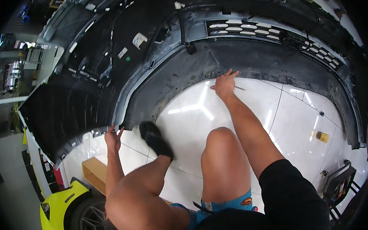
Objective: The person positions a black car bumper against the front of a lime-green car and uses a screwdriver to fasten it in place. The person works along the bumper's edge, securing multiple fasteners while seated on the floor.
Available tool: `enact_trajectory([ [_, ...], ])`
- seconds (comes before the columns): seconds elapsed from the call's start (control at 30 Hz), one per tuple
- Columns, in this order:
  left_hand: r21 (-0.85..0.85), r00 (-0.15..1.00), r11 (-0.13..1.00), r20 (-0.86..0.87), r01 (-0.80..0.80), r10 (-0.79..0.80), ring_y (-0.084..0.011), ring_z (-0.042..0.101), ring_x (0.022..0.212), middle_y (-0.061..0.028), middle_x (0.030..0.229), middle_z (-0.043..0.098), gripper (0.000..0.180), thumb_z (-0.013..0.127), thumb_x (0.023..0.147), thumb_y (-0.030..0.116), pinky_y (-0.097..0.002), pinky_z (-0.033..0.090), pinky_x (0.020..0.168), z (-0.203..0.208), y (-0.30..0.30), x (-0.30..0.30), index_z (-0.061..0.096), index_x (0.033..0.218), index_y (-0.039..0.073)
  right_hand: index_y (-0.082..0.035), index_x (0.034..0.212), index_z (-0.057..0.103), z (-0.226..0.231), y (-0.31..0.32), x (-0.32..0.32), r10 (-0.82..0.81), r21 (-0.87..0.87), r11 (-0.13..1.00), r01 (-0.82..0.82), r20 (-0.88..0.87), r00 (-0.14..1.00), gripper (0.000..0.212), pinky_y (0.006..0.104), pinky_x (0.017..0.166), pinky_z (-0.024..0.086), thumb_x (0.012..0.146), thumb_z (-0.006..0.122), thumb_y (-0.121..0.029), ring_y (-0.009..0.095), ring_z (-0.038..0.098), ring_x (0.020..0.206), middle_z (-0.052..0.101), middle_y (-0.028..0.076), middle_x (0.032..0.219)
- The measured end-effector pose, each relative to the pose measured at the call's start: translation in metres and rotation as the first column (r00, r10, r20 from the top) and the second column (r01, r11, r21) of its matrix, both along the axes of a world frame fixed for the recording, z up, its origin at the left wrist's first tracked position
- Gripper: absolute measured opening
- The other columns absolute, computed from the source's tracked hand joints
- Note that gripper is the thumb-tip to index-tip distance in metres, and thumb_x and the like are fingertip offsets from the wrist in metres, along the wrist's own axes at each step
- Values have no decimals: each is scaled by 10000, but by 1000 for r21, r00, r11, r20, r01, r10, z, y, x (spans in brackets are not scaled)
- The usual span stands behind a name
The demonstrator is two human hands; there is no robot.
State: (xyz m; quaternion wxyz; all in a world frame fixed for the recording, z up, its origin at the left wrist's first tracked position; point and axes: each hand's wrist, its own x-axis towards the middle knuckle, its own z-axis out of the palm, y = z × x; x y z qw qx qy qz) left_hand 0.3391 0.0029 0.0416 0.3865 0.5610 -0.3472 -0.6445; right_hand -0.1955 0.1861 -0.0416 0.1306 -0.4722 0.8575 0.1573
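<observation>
A large dark car bumper (221, 54), its inner side toward me, arches across the floor in front of me. My left hand (113, 138) grips its edge at the lower left, by a notched corner, with a finger and thumb partly extended. Farther off, my right hand (225, 84) has its fingers over the bumper's lower lip and its thumb out to the left. A thin silvery metal tool (239, 88) sticks out from the right side of that hand; whether the palm holds it is hidden.
My black shoe (153, 136) is inside the arch on the white tiled floor (186, 153). A small yellow container (322, 137) stands at the right, above a dark chair-like frame (339, 187). A cardboard box (94, 173) and a bright yellow car (62, 204) are at the lower left.
</observation>
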Motion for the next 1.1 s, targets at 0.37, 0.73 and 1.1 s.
enact_trajectory([
  [0.37, -31, 968, 968, 30, -247, 248, -172, 574, 1061, -51, 1117, 617, 177, 574, 959, 171, -397, 526, 911, -7, 15, -26, 595, 1101, 69, 5, 1259, 643, 29, 1, -5, 40, 122, 992, -44, 37, 999, 783, 703, 1090, 244, 892, 506, -673, 526, 384, 1352, 358, 359, 1471],
  [0.73, -137, 945, 948, 116, -289, 305, -162, 590, 1018, -41, 1076, 645, 186, 632, 931, 166, -394, 515, 904, -28, 3, -7, 634, 1080, 54, -26, 1199, 693, 26, -7, -6, 15, 112, 993, -21, 51, 999, 756, 675, 1101, 259, 845, 564, -682, 607, 393, 1295, 378, 354, 1461],
  [1.1, -274, 837, 880, 295, -388, 461, -199, 614, 902, -121, 1011, 649, 327, 709, 888, 210, -367, 514, 789, -12, 22, -42, 660, 988, -97, 106, 1306, 549, 30, -7, -2, -15, -14, 1000, 16, 79, 997, 840, 453, 961, 511, 860, 627, -601, 643, 329, 1308, 319, 372, 1487],
])
